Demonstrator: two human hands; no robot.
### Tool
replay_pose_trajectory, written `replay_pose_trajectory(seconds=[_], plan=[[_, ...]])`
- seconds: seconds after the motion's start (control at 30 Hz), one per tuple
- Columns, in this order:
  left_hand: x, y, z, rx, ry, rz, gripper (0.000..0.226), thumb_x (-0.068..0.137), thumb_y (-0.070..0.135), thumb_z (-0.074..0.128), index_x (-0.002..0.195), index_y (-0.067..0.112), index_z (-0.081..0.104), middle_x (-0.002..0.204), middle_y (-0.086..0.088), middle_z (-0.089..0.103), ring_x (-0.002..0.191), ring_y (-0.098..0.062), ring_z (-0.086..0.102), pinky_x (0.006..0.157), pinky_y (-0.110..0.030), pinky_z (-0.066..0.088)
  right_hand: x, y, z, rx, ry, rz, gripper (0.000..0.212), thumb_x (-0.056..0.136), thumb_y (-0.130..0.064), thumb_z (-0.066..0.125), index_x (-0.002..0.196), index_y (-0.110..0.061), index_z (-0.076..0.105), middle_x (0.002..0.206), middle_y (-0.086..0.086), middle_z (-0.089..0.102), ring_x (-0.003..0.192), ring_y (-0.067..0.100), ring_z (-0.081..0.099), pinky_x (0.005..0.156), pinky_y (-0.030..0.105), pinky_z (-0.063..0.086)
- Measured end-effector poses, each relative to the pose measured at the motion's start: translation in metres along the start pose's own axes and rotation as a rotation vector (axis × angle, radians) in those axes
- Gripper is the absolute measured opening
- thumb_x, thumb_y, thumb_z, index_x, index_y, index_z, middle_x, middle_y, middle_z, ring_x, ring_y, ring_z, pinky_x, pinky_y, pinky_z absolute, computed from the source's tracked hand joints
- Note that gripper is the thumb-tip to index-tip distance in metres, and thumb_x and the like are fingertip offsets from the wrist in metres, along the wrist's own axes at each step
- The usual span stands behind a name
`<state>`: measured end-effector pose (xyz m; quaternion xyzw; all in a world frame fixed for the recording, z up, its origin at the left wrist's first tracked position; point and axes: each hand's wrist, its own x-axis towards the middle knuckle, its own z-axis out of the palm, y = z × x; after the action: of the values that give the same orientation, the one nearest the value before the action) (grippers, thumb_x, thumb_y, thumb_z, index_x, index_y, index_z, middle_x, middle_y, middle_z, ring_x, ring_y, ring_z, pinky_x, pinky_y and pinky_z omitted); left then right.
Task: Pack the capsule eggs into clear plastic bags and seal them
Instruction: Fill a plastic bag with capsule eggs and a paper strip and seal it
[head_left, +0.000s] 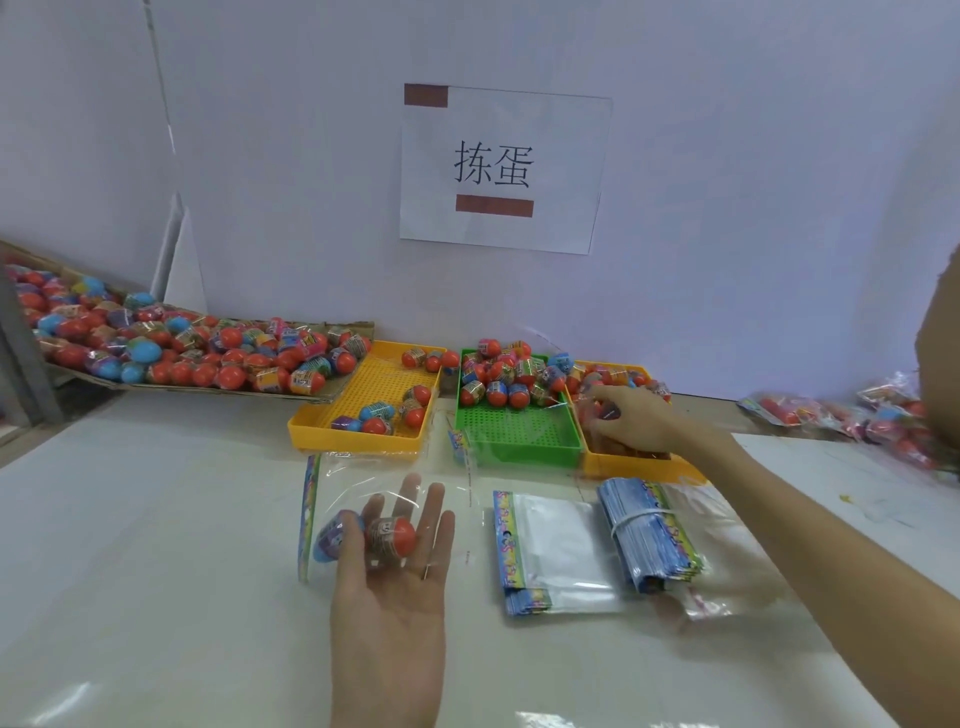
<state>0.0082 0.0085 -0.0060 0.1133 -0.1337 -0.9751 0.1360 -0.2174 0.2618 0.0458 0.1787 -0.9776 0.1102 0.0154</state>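
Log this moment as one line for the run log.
left hand: holds clear bag, two eggs inside | right hand: reaching into right yellow tray | bag unsealed

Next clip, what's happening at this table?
A person is bagging toy capsule eggs. The left hand, palm up, supports a clear plastic bag with a colourful printed edge already holding two eggs: a red-topped one and a blue one. The right hand reaches into the right-hand yellow perforated tray, its fingers curled around another egg. Stacks of empty bags lie on the white table.
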Motion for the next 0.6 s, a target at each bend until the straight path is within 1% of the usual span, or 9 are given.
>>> replay_pose_trajectory(seconds=[0.03, 0.07, 0.13, 0.2, 0.23, 0.33, 0.47, 0.53, 0.6], plan=[[-0.001, 0.000, 0.000, 0.000, -0.005, -0.001, 0.029, 0.095, 0.040, 0.055, 0.099, 0.014, 0.065, 0.117, -0.015, 0.074, 0.104, -0.034, 0.073, 0.082, -0.050, 0.060, -0.005, 0.001, -0.002, 0.001, 0.016, -0.017, 0.017, 0.096, -0.036, 0.062, 0.113, -0.033, 0.064, 0.097, -0.012, 0.066, 0.082, 0.000, 0.059, 0.068, 0.017, 0.044], [-0.002, 0.000, 0.001, -0.001, -0.010, -0.004, 0.029, 0.092, 0.041, 0.056, 0.100, 0.014, 0.066, 0.118, -0.015, 0.074, 0.105, -0.034, 0.073, 0.081, -0.050, 0.060, -0.009, 0.002, -0.004, 0.002, 0.052, -0.032, 0.013, 0.095, -0.038, 0.063, 0.106, -0.033, 0.067, 0.089, -0.018, 0.063, 0.077, -0.002, 0.056, 0.063, 0.013, 0.038], [-0.003, 0.000, 0.001, 0.000, -0.021, -0.008, 0.030, 0.086, 0.041, 0.059, 0.100, 0.015, 0.066, 0.118, -0.014, 0.074, 0.105, -0.034, 0.073, 0.081, -0.051, 0.060, -0.013, 0.001, -0.010, 0.038, 0.137, -0.046, 0.014, 0.093, -0.041, 0.066, 0.094, -0.029, 0.073, 0.081, -0.019, 0.063, 0.075, 0.006, 0.056, 0.063, 0.020, 0.040], [-0.003, 0.000, 0.002, 0.011, -0.027, -0.012, 0.031, 0.083, 0.042, 0.060, 0.100, 0.017, 0.067, 0.118, -0.012, 0.074, 0.105, -0.033, 0.073, 0.081, -0.052, 0.060, -0.015, -0.003, -0.017, 0.065, 0.175, -0.034, 0.016, 0.094, -0.041, 0.066, 0.088, -0.028, 0.074, 0.085, -0.011, 0.065, 0.080, 0.013, 0.057, 0.068, 0.031, 0.046], [-0.003, 0.000, 0.002, 0.014, -0.027, -0.013, 0.031, 0.082, 0.042, 0.060, 0.100, 0.017, 0.066, 0.118, -0.012, 0.074, 0.105, -0.033, 0.073, 0.081, -0.051, 0.060, -0.016, -0.004, -0.021, 0.071, 0.186, -0.019, 0.016, 0.094, -0.042, 0.066, 0.086, -0.030, 0.072, 0.086, -0.010, 0.063, 0.081, 0.014, 0.057, 0.067, 0.032, 0.046], [-0.002, -0.001, 0.002, 0.011, -0.027, -0.012, 0.030, 0.085, 0.042, 0.059, 0.099, 0.017, 0.066, 0.117, -0.012, 0.075, 0.103, -0.033, 0.074, 0.079, -0.051, 0.060, -0.019, -0.006, -0.029, 0.138, 0.229, 0.043, 0.012, 0.094, -0.046, 0.065, 0.088, -0.035, 0.067, 0.082, -0.015, 0.058, 0.076, 0.007, 0.054, 0.061, 0.026, 0.040], [-0.003, -0.001, 0.002, 0.032, -0.033, -0.004, 0.031, 0.082, 0.042, 0.060, 0.100, 0.018, 0.065, 0.118, -0.012, 0.074, 0.104, -0.033, 0.073, 0.080, -0.050, 0.060, -0.023, -0.006, -0.033, 0.238, 0.203, 0.127, 0.024, 0.093, -0.050, 0.064, 0.094, -0.027, 0.072, 0.073, -0.015, 0.056, 0.065, 0.004, 0.050, 0.060, 0.027, 0.039], [-0.003, -0.001, 0.001, 0.037, -0.036, -0.001, 0.031, 0.082, 0.042, 0.059, 0.100, 0.018, 0.065, 0.119, -0.012, 0.074, 0.105, -0.032, 0.073, 0.081, -0.050, 0.060, -0.026, -0.005, -0.033, 0.257, 0.198, 0.156, 0.029, 0.091, -0.050, 0.066, 0.095, -0.023, 0.074, 0.078, -0.012, 0.060, 0.068, 0.006, 0.053, 0.061, 0.027, 0.041], [-0.004, -0.001, 0.002, 0.039, -0.032, 0.000, 0.030, 0.083, 0.042, 0.059, 0.100, 0.018, 0.065, 0.119, -0.012, 0.074, 0.105, -0.032, 0.073, 0.082, -0.049, 0.060, -0.029, -0.004, -0.034, 0.263, 0.223, 0.172, 0.030, 0.090, -0.051, 0.067, 0.096, -0.022, 0.074, 0.090, -0.006, 0.065, 0.073, 0.007, 0.055, 0.058, 0.024, 0.040]])
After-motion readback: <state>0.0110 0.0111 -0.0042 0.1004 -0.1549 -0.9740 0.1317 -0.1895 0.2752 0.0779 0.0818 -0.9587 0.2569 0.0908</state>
